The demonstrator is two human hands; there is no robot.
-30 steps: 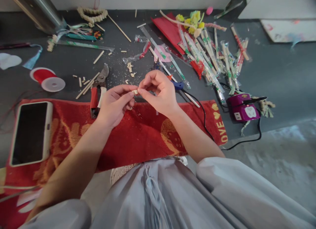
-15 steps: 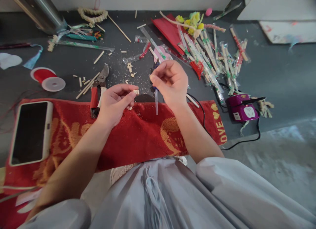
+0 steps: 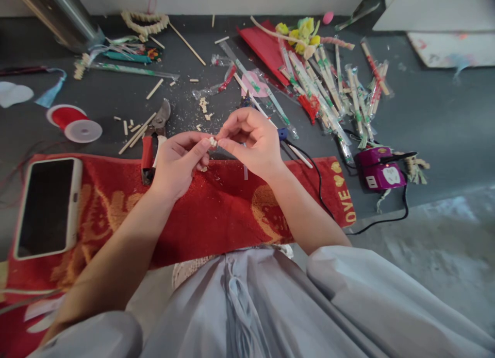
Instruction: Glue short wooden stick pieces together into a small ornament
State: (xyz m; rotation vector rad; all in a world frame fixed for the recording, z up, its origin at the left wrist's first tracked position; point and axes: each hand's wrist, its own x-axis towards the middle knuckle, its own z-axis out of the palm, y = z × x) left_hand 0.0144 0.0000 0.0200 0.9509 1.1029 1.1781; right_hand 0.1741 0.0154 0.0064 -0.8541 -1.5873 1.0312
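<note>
Between the thumb and finger of my left hand is a small cluster of pale wooden stick pieces. My right hand is closed in a pinch right beside that cluster; whatever its fingertips hold is too small to make out. Partly behind my right hand lies a blue glue gun, a clear glue stick showing below the hand. Left of my left hand rest pruning shears with red and white handles. Tiny wood offcuts lie beyond my fingers.
A red towel covers the table's near edge, with a phone on its left. A red thread spool stands behind. Wrapped chopsticks heap at back right, near a purple power socket whose black cord crosses the towel.
My right hand has moved left and slightly down from above the glue gun, and its fingertips now meet the wooden pieces in my left hand. My left hand has hardly moved.
</note>
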